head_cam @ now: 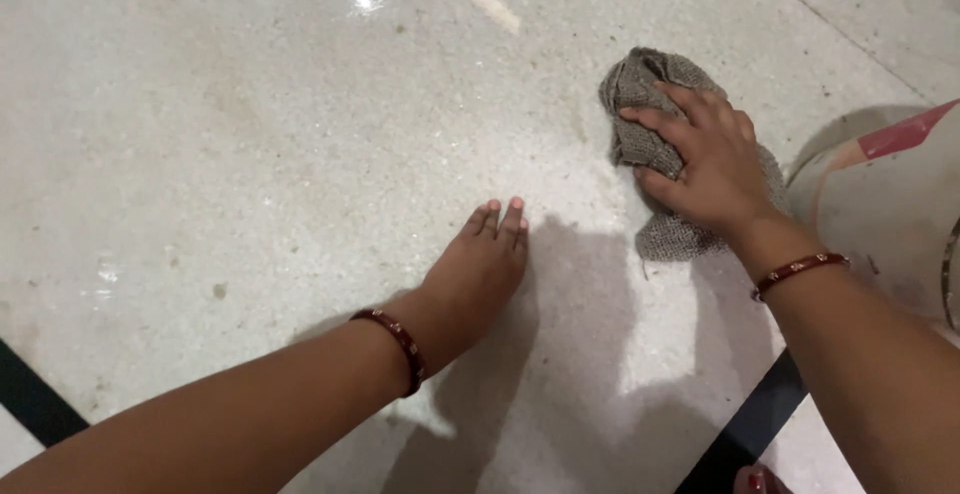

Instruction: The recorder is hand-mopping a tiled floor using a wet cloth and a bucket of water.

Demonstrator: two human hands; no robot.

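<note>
My right hand presses flat, fingers spread, on a crumpled grey cloth lying on the speckled floor. Just right of the cloth stands a pale bucket with a red stripe; I cannot see inside it. Left of the cloth, my left hand rests flat on the floor, holding nothing.

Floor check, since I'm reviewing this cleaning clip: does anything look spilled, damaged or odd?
Nothing stands out. The right hand presses a crumpled grey cloth on the speckled floor; the left hand rests flat. Only small dark specks show.
</note>
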